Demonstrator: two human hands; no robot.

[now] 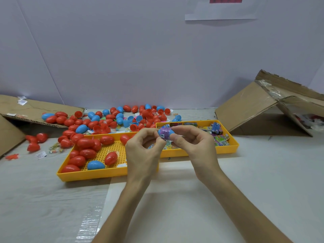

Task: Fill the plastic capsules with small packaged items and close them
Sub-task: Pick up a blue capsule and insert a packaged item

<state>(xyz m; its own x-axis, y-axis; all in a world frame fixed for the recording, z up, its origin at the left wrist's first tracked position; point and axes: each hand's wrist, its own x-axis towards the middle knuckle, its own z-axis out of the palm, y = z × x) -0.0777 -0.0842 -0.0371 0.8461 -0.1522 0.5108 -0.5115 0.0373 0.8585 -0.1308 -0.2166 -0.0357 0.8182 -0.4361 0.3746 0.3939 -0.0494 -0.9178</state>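
Blue plastic capsule (171, 132) is held between both hands, the yellow tray (228, 150) just behind the grip. The left hand (142, 151) and the right hand (194, 146) each pinch one end with curled fingertips; a purple packet (164, 133) wraps its middle. It seems light, stiff and slippery, so grip the rounded ends, not the seam.

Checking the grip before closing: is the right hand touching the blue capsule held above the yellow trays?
Touching. In the head view the right hand pinches the blue capsule at its end, thumb and forefinger on it, no gap.
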